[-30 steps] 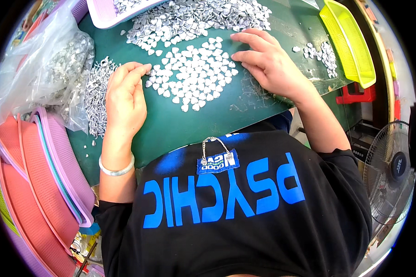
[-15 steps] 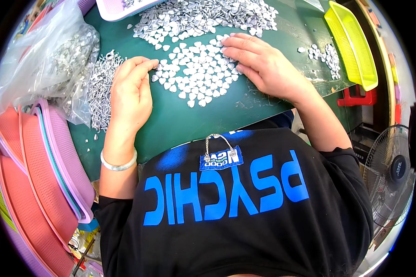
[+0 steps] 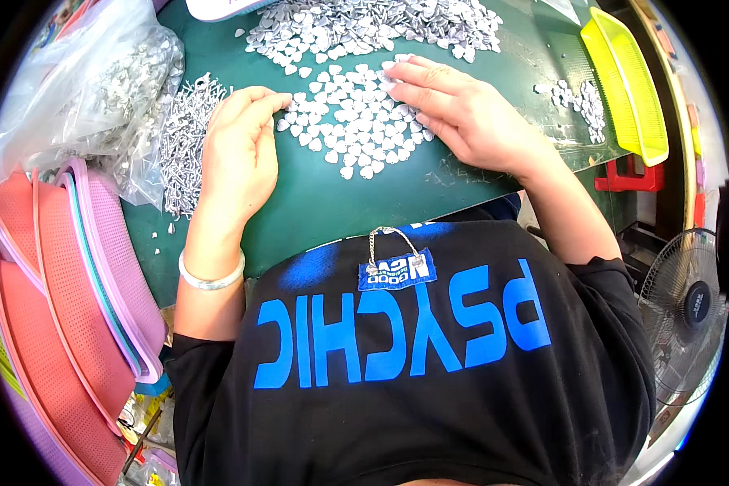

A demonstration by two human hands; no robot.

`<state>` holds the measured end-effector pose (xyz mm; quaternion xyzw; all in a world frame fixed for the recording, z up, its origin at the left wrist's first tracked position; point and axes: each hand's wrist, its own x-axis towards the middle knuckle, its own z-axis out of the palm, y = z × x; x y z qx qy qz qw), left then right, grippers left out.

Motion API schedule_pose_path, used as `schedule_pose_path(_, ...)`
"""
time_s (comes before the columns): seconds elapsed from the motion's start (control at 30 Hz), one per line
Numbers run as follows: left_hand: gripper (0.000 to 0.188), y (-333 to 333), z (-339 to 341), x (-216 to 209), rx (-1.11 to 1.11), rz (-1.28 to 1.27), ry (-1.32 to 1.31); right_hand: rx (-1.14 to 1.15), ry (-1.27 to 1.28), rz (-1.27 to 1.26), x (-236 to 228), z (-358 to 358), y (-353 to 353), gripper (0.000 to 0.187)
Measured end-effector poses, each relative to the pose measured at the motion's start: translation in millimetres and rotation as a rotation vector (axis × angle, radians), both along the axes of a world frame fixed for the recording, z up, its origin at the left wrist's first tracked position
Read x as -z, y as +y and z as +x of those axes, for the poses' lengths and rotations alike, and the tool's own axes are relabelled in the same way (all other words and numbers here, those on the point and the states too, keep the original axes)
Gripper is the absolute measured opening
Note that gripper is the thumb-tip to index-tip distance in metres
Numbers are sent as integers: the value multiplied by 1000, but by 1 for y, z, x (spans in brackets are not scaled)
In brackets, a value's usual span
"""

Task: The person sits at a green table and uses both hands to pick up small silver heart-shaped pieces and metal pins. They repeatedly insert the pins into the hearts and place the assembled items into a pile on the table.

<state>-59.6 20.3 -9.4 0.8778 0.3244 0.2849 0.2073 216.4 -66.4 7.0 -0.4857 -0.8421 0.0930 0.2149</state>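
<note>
A loose layer of small silvery heart-shaped pieces [image 3: 364, 121] lies on the green tabletop between my hands. At its left edge, my left hand [image 3: 241, 142] rests with fingers bent inward, the fingertips against the outermost hearts; no held piece shows. A bracelet [image 3: 211, 275] circles that wrist. On the opposite side, my right hand [image 3: 462, 109] is open, fingers stretched over the upper right edge of the hearts, a few of them at its fingertips and thumb. What lies beneath both palms is hidden.
A larger heap of hearts [image 3: 373, 24] sits behind. Left of my left hand are a pile of small metal parts [image 3: 188, 142] and a filled clear bag [image 3: 113, 89]. Pink baskets [image 3: 65, 324] stand lower left. A yellow-green basket [image 3: 624, 85] and a few hearts [image 3: 587, 109] lie right; a fan [image 3: 688, 308] stands beyond.
The whole view has shifted slightly, so table and hands appear a little higher and further right. Both hands keep nearly the same places around the hearts.
</note>
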Motion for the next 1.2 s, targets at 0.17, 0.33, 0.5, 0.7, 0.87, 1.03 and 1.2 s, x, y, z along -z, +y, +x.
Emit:
schedule_pose_path(0.17,25,-1,-1,-1,-4,0,1,-56,-11,58,4,-3,2,25)
schedule_pose_path(0.33,24,-1,0,-2,3,6,-17,-87,20,75,1,-12,2,18)
schedule_pose_path(0.5,24,-2,0,-3,6,10,0,-112,53,106,2,-25,5,17)
schedule_pose_path(0.7,22,-3,2,-3,10,14,-59,-110,43,80,-5,-43,15,10)
schedule_pose_path(0.87,23,-3,1,-4,3,11,-23,-152,-39,66,-3,-50,21,8)
schedule_pose_path(1.03,23,-4,1,-4,2,8,-14,-158,20,48,-4,-49,24,7)
schedule_pose_path(1.2,23,-4,0,-4,-1,7,1,87,655,-620,-23,-40,25,6)
